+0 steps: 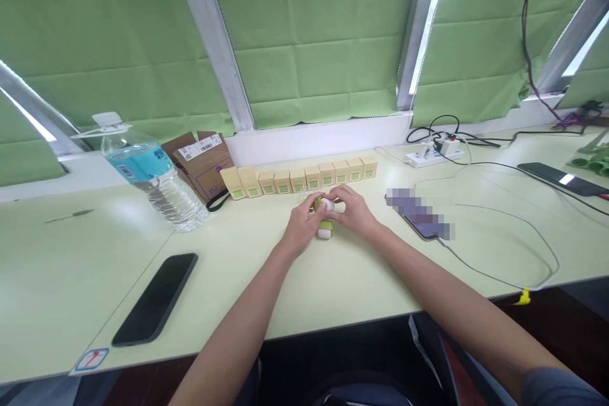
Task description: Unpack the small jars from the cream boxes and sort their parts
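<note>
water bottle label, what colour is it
The label is light blue, seen best in the head view.

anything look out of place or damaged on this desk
No spill or damage shows. The two leftmost small boxes stand taller than the other small boxes in their row, seemingly open, so the line looks uneven.

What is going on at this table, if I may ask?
A person's bare left hand and right hand are handling a small rounded white-and-green object between their fingers over the pale table. A similar white-and-green piece sits nearer the person; whether the two are joined is unclear. Behind the hands stands a row of small cream cardboard boxes with green panels.
</note>
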Demonstrator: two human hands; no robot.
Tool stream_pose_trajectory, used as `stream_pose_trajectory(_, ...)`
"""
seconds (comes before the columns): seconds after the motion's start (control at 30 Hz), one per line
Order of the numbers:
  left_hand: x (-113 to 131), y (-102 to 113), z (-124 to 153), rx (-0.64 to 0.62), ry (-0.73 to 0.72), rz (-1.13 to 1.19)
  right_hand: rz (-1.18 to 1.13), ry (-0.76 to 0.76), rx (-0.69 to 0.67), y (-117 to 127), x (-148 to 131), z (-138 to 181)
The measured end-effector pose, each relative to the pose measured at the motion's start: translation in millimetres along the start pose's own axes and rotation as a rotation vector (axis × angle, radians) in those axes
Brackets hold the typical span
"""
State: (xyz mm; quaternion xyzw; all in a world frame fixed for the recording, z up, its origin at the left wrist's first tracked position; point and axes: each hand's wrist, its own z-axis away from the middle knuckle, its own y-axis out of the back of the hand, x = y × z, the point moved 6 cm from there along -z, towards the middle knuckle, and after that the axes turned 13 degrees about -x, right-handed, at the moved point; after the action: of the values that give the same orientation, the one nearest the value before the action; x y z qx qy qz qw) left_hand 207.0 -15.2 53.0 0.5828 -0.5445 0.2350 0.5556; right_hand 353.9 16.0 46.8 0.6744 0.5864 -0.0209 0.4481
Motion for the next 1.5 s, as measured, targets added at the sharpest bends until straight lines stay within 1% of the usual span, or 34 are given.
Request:
stream_pose_trajectory(0.2,3,3,-1,0.010,-0.039,-0.083,-0.042,0.004,0.002,0,-3,1)
stream_pose_trajectory(0.4,5,8,1,0.068,-0.072,-0.119,-0.066,-0.023,-0.040,0,-6,0)
stream_pose_trajectory(0.63,7,8,1,0.054,-0.090,-0.184,0.000,-0.010,-0.049,3,-10,1)
stream_pose_trajectory(0.77,7,7,0,0.032,-0.087,-0.219,-0.004,-0.002,-0.046,3,-11,1)
stream_pose_trajectory(0.97,6,7,-1,0.033,-0.093,-0.229,0.005,0.010,-0.061,1,-10,0)
stream_pose_trajectory(1.2,5,7,-3,0.023,-0.069,-0.320,0.040,0.037,-0.075,0,-12,0)
stream_pose_trajectory(1.37,7,5,-4,-0.029,-0.006,-0.486,0.092,0.084,-0.069,0,-17,0)
stream_pose_trajectory(1.5,8,6,-4,-0.032,-0.004,-0.483,0.111,0.101,-0.071,0,-21,0)
